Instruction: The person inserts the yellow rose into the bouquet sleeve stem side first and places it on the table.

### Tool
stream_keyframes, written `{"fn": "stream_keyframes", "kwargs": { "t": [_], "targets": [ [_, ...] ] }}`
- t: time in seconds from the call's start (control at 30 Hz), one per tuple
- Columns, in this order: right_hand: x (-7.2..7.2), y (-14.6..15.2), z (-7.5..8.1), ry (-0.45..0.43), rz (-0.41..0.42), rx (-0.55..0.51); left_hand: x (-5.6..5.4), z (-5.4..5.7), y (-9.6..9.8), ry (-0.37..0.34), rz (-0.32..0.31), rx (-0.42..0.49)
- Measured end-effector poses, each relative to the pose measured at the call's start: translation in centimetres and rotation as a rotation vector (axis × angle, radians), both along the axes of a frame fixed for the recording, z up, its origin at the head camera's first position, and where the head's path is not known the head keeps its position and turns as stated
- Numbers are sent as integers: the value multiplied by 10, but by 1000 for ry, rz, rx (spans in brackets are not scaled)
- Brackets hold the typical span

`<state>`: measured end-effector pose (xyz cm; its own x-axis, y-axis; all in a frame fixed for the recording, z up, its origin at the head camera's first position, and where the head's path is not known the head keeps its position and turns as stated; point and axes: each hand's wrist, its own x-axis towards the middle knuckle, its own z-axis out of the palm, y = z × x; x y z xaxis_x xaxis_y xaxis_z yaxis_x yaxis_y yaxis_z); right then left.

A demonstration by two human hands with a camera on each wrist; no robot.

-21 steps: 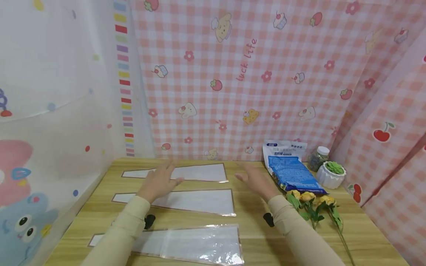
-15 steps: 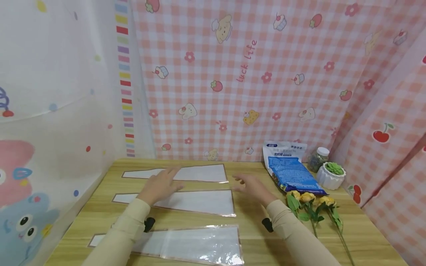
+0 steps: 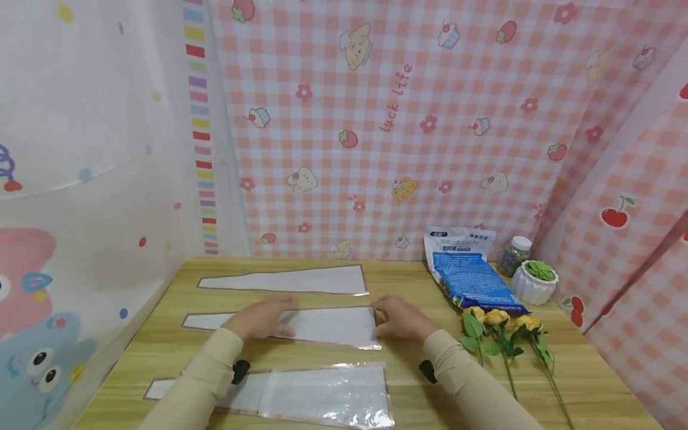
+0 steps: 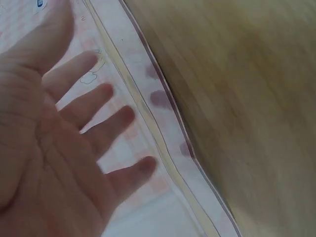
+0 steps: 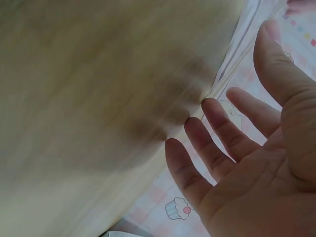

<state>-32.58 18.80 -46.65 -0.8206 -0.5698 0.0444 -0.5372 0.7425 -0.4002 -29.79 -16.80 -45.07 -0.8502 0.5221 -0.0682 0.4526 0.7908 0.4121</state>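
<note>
Three flat white tapered pieces with brown borders lie one below another on the wooden table: a far piece [image 3: 312, 279], a middle piece [image 3: 333, 325] and a glossy near piece [image 3: 328, 394]. Over the middle piece is my left hand [image 3: 263, 316], fingers spread and slightly bent; the left wrist view shows the palm [image 4: 54, 148] holding nothing. My right hand [image 3: 402, 318] is at the wide right end of that piece. Its fingers [image 5: 219, 123] are apart and gently bent in the right wrist view, with nothing in the palm. Contact with the piece cannot be told for either hand.
At the back right stand a blue and white bag [image 3: 473, 278], a lidded jar [image 3: 514, 257] and a succulent in a white pot [image 3: 536, 283]. Several yellow artificial roses [image 3: 497, 318] lie in front of them. Patterned cloths [image 3: 376, 149] hang behind and at both sides.
Both hands have come down and closer to me, from between the far and middle pieces to the middle piece. The right hand has also shifted slightly left. The pieces have not moved.
</note>
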Motion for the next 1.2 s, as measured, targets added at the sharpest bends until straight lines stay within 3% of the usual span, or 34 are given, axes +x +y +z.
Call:
{"fn": "stream_keyframes", "kwargs": {
  "t": [0.13,0.37,0.63,0.77,0.9,1.2],
  "targets": [
    [1,-3,-4,-4,-19,44,4,-3,1,-78,33,-16],
    [4,-7,-2,19,-52,28,6,-4,0,-55,39,-65],
    [2,-12,-3,58,-84,-45,7,0,2,-70,19,-55],
    [2,-15,0,-68,-167,-215,6,-2,2,-76,10,-57],
    [2,-18,5,-169,-198,-413,4,-3,1,-78,7,-70],
    [3,-28,5,-429,-340,-679,5,-5,0,-72,-15,-59]
  ]
}}
